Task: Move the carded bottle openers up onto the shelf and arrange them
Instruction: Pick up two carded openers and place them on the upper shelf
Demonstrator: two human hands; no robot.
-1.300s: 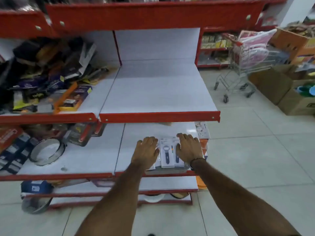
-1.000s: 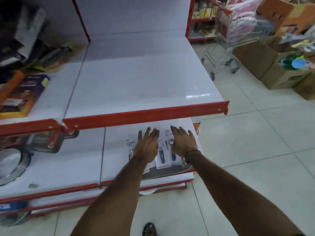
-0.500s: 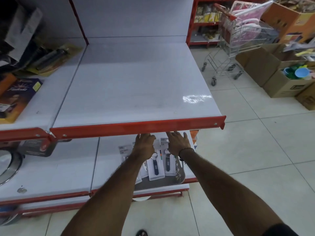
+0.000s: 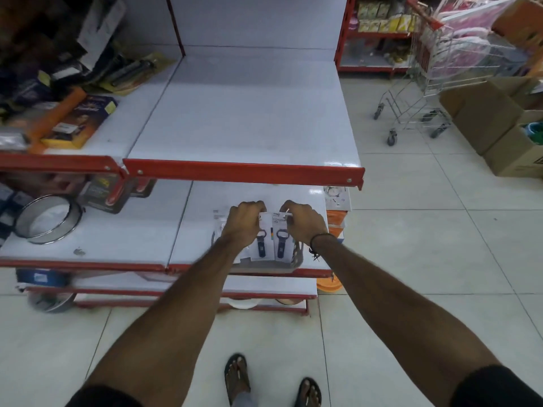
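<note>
At frame centre, left hand (image 4: 245,223) and right hand (image 4: 302,221) grip the carded bottle openers (image 4: 274,240). The upper shelf (image 4: 244,113) holds none yet; lifting and arranging remain.

The left hand (image 4: 245,223) and right hand (image 4: 302,221) cover the top edges of the carded bottle openers (image 4: 271,239), so how many cards lie stacked cannot be told. The print on the cards is too small to read. The goods at the far left of the upper shelf (image 4: 244,171) are dark, blurred and cut by the frame edge.
</note>
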